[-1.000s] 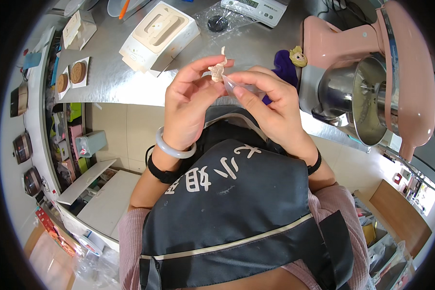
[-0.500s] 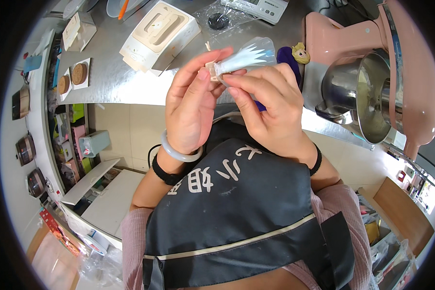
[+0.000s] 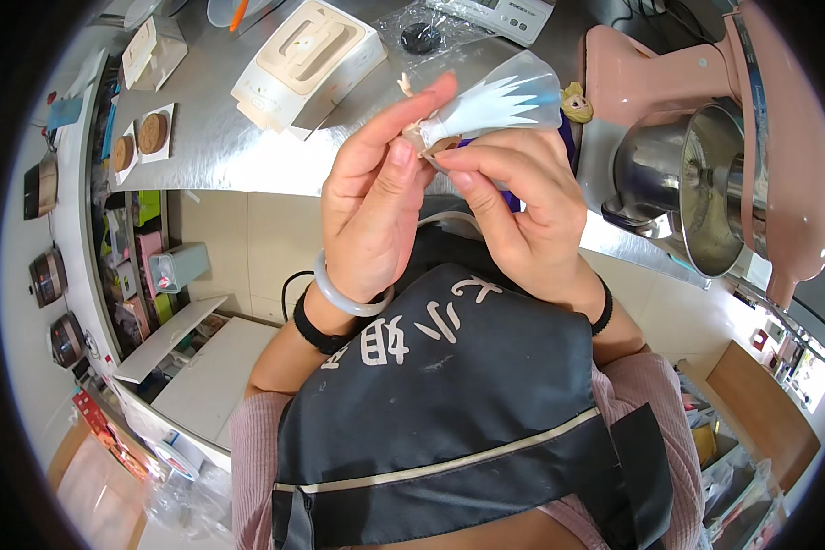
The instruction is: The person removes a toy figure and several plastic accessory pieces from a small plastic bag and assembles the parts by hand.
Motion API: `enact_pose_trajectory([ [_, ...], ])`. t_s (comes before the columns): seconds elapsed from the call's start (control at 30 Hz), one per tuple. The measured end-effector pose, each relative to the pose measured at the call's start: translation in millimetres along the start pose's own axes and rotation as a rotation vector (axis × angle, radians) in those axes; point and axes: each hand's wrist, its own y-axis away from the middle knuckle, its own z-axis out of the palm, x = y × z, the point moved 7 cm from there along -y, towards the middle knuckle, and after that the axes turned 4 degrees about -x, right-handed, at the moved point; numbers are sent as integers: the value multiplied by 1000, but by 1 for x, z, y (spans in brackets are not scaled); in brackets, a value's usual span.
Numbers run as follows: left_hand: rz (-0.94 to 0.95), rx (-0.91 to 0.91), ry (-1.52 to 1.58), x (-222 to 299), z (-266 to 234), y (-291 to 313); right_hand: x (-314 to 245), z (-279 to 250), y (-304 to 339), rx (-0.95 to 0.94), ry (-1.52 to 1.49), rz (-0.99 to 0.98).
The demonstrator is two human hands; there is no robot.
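Note:
Over the front edge of the steel table, my left hand point(image 3: 376, 197) holds a small beige doll-like piece point(image 3: 416, 137) between thumb and fingers. From it fans out a sheer, pale-blue piece point(image 3: 504, 96) with a white jagged pattern, pointing up and to the right. My right hand point(image 3: 522, 192) has thumb and index finger pinched on a thin strip point(image 3: 435, 163) at the edge of the beige piece; what the strip is made of is too small to tell. Partly behind my right hand lie a dark purple item point(image 3: 565, 137) and a small blond doll head point(image 3: 577, 103).
A white box point(image 3: 312, 64) with a cut-out top stands on the steel table point(image 3: 220, 119). Further back are a digital scale point(image 3: 513, 16) and crumpled clear plastic point(image 3: 449, 32). A pink stand mixer point(image 3: 660, 69) with a steel bowl point(image 3: 706, 174) is at right, round brown cookies point(image 3: 153, 134) at left.
Both hands have shifted slightly right with the doll-like piece. The pale-blue fan has swung up and right, and now spreads wider. My right fingertips stay pinched near its base.

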Motion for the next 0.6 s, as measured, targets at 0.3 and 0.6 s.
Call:
enact_pose_trajectory([
  [0.3,29,14,-93,6,3,3,-8,-2,4,2,191,-117],
  [0.6,67,40,-245,11,2,5,-10,0,5,5,250,-168],
])
